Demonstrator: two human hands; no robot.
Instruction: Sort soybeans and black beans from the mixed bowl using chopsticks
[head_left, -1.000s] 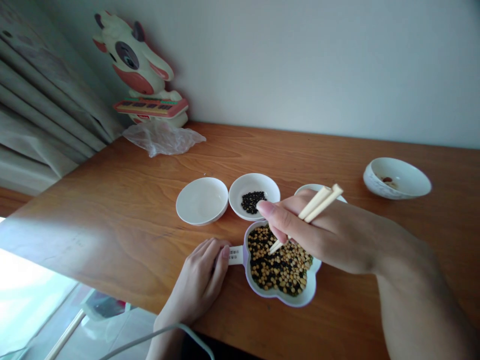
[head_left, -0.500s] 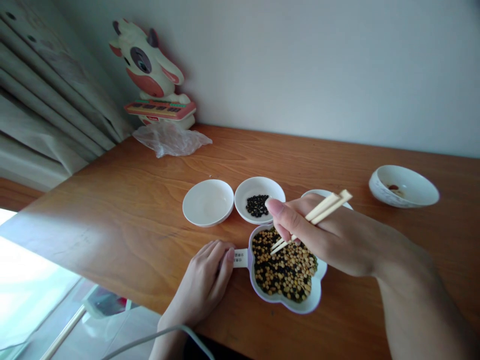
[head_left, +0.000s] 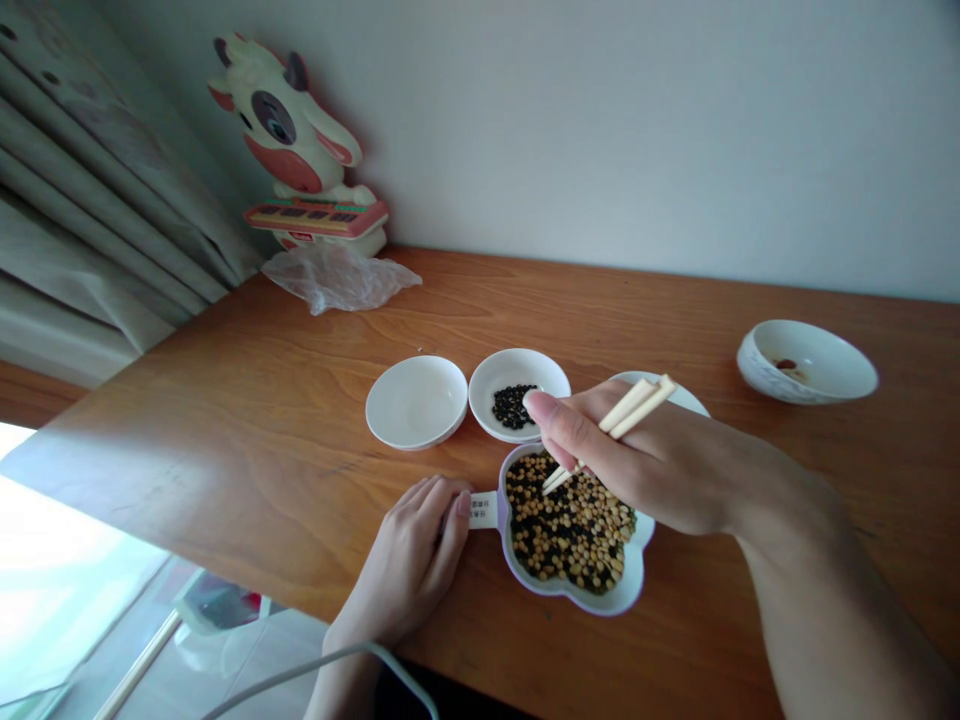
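My right hand (head_left: pixel 637 450) is closed round a pair of wooden chopsticks (head_left: pixel 637 408), their tips down among the beans. Those tips touch a mix of black and yellow beans (head_left: pixel 570 540) in a scalloped, purple-rimmed dish (head_left: pixel 634 590). My left hand (head_left: pixel 412 550) grips the dish's handle (head_left: pixel 484 510), which bears a printed label. Behind the dish, a white bowl (head_left: pixel 487 375) contains a small heap of black beans (head_left: pixel 512 406). Another white bowl (head_left: pixel 416 400) to its left has nothing visible in it. A third white bowl (head_left: pixel 686 398) is mostly hidden behind my right hand.
A patterned white bowl (head_left: pixel 806 360) with brownish bits stands at the far right of the wooden table (head_left: pixel 300 400). At the back left, a cow-shaped toy keyboard (head_left: pixel 307 150) leans by the wall, with a crumpled plastic bag (head_left: pixel 341 280) before it. A grey cable (head_left: pixel 322 662) crosses my left forearm.
My right hand and the chopsticks have shifted slightly left and up in the picture, the tips still among the beans. The left hand keeps its hold on the handle. The view has tilted slightly.
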